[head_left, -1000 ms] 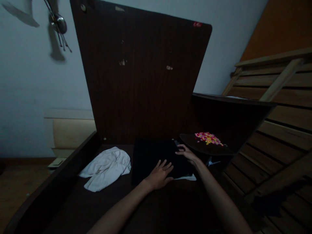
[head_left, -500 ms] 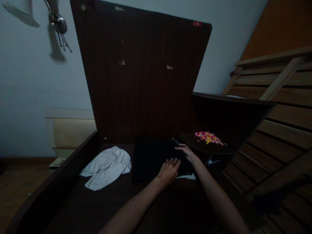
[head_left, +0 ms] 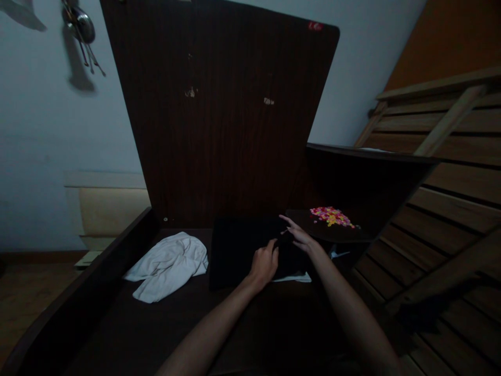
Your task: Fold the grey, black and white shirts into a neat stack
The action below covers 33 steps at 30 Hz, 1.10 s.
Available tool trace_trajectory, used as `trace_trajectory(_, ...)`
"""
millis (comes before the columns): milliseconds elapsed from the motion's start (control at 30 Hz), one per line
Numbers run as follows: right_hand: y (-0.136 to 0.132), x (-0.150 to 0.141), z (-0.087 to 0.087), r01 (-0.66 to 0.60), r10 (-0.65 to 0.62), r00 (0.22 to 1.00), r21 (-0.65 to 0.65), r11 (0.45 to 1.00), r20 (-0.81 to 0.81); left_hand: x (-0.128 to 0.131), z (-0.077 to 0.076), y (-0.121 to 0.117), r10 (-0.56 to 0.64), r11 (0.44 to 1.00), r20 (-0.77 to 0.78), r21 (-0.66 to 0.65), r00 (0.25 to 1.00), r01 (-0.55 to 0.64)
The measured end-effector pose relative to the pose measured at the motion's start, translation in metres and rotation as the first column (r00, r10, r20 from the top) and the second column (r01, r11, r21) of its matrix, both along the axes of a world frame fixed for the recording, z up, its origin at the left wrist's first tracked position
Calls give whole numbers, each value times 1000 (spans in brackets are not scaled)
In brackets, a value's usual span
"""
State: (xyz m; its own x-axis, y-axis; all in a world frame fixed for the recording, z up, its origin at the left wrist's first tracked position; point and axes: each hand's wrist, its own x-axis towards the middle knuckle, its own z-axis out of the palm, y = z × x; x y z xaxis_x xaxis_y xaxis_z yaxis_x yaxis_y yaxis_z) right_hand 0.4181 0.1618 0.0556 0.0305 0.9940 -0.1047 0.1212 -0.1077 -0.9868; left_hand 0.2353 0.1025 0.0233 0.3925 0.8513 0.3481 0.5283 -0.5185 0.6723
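Observation:
A flat black piece (head_left: 235,250), probably cloth, lies on the dark wooden surface (head_left: 164,329); its folds are lost in the dim light. My left hand (head_left: 264,265) is on its right part, the fingers bent together at what looks like a raised dark fold. Just right of it, my right hand (head_left: 300,236) reaches over the right edge of the black piece, with the fingers spread and the index finger stretched forward. A strip of white cloth (head_left: 295,278) shows from under the near right edge. To the left lies a crumpled white cloth (head_left: 172,266).
A tall dark wooden panel (head_left: 227,130) rises behind the surface. On a corner shelf (head_left: 344,235) at right sits a pile of small pink, red and yellow pieces (head_left: 332,216). Wooden slats (head_left: 454,209) stand on the right, and a low side board (head_left: 86,277) borders the left.
My left hand has gone from lying flat to bent fingers at the black piece. My right hand's index finger now stretches farther forward. The view has shifted slightly.

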Motion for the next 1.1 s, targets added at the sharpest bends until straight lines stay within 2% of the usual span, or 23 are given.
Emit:
trace_trajectory(100,2,4,16,-11,11,1000,65,998,-3,5,9,-4,-48,992,-42,118,998,53)
trace_trajectory(200,3,16,20,-22,14,999,154,988,53,13,15,-7,-95,967,-122,226,988,121)
trace_trajectory(300,3,29,8,-13,-17,985,175,984,172,22,8,-9,-137,948,-248,247,959,199)
trace_trajectory(467,4,34,-29,0,-11,953,36,999,302,32,-27,-8,-176,945,-487,160,856,285)
trace_trajectory(567,9,33,-41,24,-39,949,51,998,312,27,-40,-8,-200,928,-517,174,832,331)
trace_trajectory(667,18,32,-45,57,-80,930,74,996,360,12,-40,-11,-217,916,-485,199,847,349)
trace_trajectory(833,34,27,-52,149,-171,891,84,985,421,-29,-28,-20,-304,869,-484,213,821,447)
trace_trajectory(867,36,26,-53,169,-183,887,70,983,425,-39,-26,-20,-289,879,-465,218,837,424)
trace_trajectory(933,40,24,-54,208,-201,876,32,978,439,-62,-22,-14,-177,930,-391,234,903,284)
trace_trajectory(1000,43,22,-53,235,-209,862,3,972,462,-88,-18,-2,23,969,-278,242,960,47)
trace_trajectory(1067,44,21,-51,244,-206,842,-12,970,499,-115,-17,16,233,958,-128,203,964,-205)
trace_trajectory(1100,44,20,-50,245,-203,830,-12,969,520,-127,-17,25,306,944,-64,149,950,-295)
